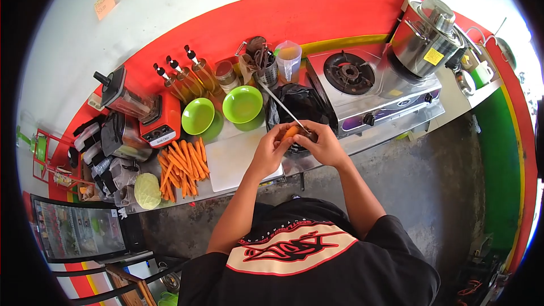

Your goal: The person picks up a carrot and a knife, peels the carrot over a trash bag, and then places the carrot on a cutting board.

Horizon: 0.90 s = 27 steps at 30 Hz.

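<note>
Both our hands meet over the counter (317, 156): left hand (271, 148) grips a carrot (291, 131), right hand (324, 143) grips a knife (283, 107) pointing toward eleven o'clock.

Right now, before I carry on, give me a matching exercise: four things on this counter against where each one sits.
Things:
1. carrots
2. green bowls
3. knife
4. steel pot

Places:
A. on the stove's right side
B. in the right hand, above the black bag
C. piled left of the white cutting board
D. behind the cutting board

Pairs: 1-C, 2-D, 3-B, 4-A
</note>
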Available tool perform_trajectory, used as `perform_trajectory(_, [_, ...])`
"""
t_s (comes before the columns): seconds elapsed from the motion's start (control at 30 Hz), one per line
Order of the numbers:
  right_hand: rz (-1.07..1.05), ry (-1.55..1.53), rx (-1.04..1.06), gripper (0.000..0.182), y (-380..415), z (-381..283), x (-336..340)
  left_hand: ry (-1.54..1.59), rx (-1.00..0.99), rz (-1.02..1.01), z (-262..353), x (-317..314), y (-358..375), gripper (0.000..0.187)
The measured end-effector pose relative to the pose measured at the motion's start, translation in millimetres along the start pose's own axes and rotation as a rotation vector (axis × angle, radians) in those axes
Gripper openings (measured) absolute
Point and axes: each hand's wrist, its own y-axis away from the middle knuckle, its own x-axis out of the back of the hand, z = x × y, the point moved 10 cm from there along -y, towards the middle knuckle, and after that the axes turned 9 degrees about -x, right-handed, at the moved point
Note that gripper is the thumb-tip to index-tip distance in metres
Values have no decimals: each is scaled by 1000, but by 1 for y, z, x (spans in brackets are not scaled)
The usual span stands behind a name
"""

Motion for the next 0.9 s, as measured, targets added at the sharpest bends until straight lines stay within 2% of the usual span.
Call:
perform_trajectory(0.07, [6,57,-17,36,5,-2,3,8,-32,19,0,3,4,35])
perform_trajectory(0.13, [99,224,215,45,12,-22,9,17,-170,113,13,13,7,38])
perform_trajectory(0.23, [101,384,256,48,24,-35,8,-151,-278,131,35,19,11,37])
perform_trajectory(0.43, [115,471,280,53,37,-54,-1,-298,-292,212,60,28,17,30])
perform_trajectory(0.53, [127,523,265,56,38,-61,-4,-274,-363,245,73,28,19,31])
perform_trajectory(0.9, [71,485,269,61,38,-59,-12,-357,-427,298,77,30,25,36])
